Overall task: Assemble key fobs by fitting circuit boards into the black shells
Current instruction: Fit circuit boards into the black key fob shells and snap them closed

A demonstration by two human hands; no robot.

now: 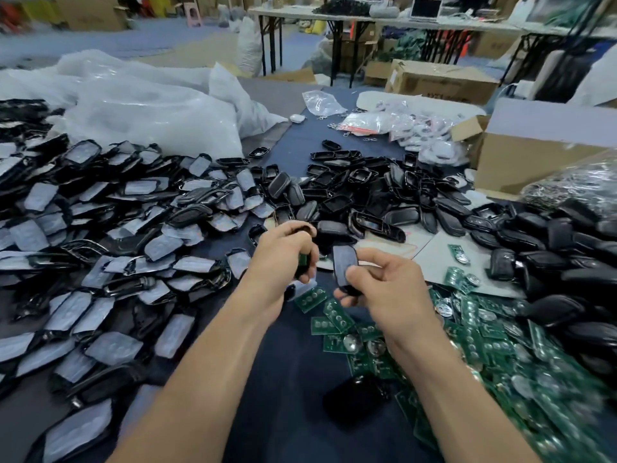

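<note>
Heaps cover the dark blue table (287,379). White plastic bags (150,108) lie bunched at 11 o'clock. Below them, from 9 round to 7 o'clock, spreads the widest heap, film-covered shells (100,245), their pale faces mostly up. A heap of bare shells (384,188) sits at 1 o'clock and runs on toward 3 o'clock. Green circuit boards (500,362) pile up from 4 to 5 o'clock, a few spilling toward the centre. A cardboard box (534,155) stands at 2 o'clock.

Just above the centre both hands are raised over the table, close together but apart. The left hand (283,259) has its fingers curled tight around a black shell (302,228), seen edge-on, its long axis running from 12 to 6 o'clock. A green board (303,259) shows against that shell between the fingers; how far it is seated cannot be told. The right hand (384,285) pinches a second shell (345,262) between thumb and fingertips. This piece also stands with its long axis from 12 to 6 o'clock, its grey flat face turned toward the camera, its lower end inside the grip.
</note>
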